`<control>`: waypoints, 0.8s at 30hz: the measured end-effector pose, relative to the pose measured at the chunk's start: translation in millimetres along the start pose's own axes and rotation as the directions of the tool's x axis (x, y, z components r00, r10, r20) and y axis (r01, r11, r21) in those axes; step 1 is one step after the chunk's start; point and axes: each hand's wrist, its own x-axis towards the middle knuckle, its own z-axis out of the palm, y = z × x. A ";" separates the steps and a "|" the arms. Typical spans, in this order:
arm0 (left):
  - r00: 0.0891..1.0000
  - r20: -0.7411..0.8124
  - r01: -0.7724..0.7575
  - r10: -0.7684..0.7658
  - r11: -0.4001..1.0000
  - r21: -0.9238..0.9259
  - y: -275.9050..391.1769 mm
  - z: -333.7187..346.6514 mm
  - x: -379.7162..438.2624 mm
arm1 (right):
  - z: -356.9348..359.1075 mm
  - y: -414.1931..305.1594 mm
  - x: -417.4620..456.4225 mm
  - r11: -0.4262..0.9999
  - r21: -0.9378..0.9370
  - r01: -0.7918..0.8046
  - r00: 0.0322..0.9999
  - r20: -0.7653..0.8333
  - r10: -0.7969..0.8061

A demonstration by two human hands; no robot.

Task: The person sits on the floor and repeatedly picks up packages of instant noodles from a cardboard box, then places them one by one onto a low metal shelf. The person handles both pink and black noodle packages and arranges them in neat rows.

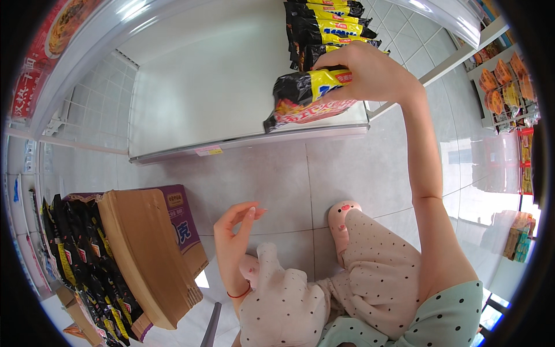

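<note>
My right hand (pixel 368 73) grips a black and yellow instant-noodle packet (pixel 299 99) above the front part of a white shelf (pixel 195 99). Behind that packet, a row of similar noodle packets (pixel 338 26) stands along the shelf's right side, running toward the back. My left hand (pixel 238 230) hangs over the tiled floor in front of my knees, its thumb and fingers slightly apart with nothing held. To its left, an opened cardboard box (pixel 138 256) holds many black and yellow packets (pixel 86 264), packed tightly side by side.
A price tag (pixel 209 150) sits on the shelf's front edge. White wire-mesh panels (pixel 93 108) flank the shelf. Bowl-shaped packages (pixel 503 86) fill a rack at the far right. My legs and pink slippers (pixel 340 217) are below, and a grey leg-like bar (pixel 211 325) stands near the box.
</note>
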 end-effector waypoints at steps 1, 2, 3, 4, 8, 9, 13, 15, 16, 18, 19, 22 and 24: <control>1.000 -0.002 0.003 -0.003 1.000 -0.010 0.9 1.1 -0.4 | 0.1 5.2 -1.4 0.999 -0.031 -0.021 1.000 0.005 0.022; 1.000 -0.026 -0.006 0.006 1.000 0.003 3.1 1.1 -0.8 | -0.6 7.3 -2.2 0.995 -0.060 -0.085 0.996 0.030 0.087; 0.999 -0.047 -0.014 0.014 1.000 0.015 5.4 1.4 -1.2 | -0.1 11.7 -3.0 0.990 -0.076 -0.118 0.991 0.059 0.123; 0.997 -0.069 -0.021 0.023 0.999 0.026 6.0 1.5 -1.3 | 2.9 18.0 -3.2 0.984 -0.092 -0.150 0.984 0.087 0.158; 0.998 -0.048 -0.048 0.048 0.999 -0.003 3.1 1.2 -0.2 | 15.3 39.0 -7.1 0.959 -0.140 -0.245 0.955 0.139 0.264; 0.998 -0.048 -0.047 0.047 0.999 -0.004 4.1 1.4 -0.2 | 19.8 46.2 -8.4 0.956 -0.151 -0.251 0.956 0.118 0.269; 0.999 -0.032 -0.032 0.031 0.999 -0.020 2.3 0.4 -0.5 | 25.4 60.9 -15.7 0.937 -0.219 -0.272 0.958 0.028 0.285; 0.999 -0.030 -0.038 0.038 0.999 -0.020 1.3 -0.5 -0.1 | 24.8 59.8 -15.1 0.921 -0.240 -0.308 0.947 0.018 0.321; 0.999 -0.029 -0.041 0.041 0.999 -0.020 0.7 -0.7 0.1 | 22.6 57.2 -13.0 0.910 -0.240 -0.337 0.934 0.032 0.355; 0.999 -0.024 -0.034 0.034 0.999 -0.025 -0.2 -1.0 0.3 | 23.9 60.2 -11.7 0.901 -0.240 -0.361 0.924 0.038 0.380; 0.999 -0.021 -0.033 0.032 0.999 -0.029 -0.2 -1.0 0.7 | 28.9 68.1 -12.1 0.903 -0.240 -0.355 0.927 0.030 0.373; 0.999 -0.020 -0.038 0.038 0.999 -0.027 -0.6 -1.0 1.8 | 35.7 72.9 -9.1 0.897 -0.238 -0.373 0.919 0.040 0.393; 0.999 -0.038 -0.040 0.039 0.999 -0.033 0.2 -0.7 1.8 | 36.9 71.8 -7.1 0.895 -0.230 -0.382 0.915 0.044 0.401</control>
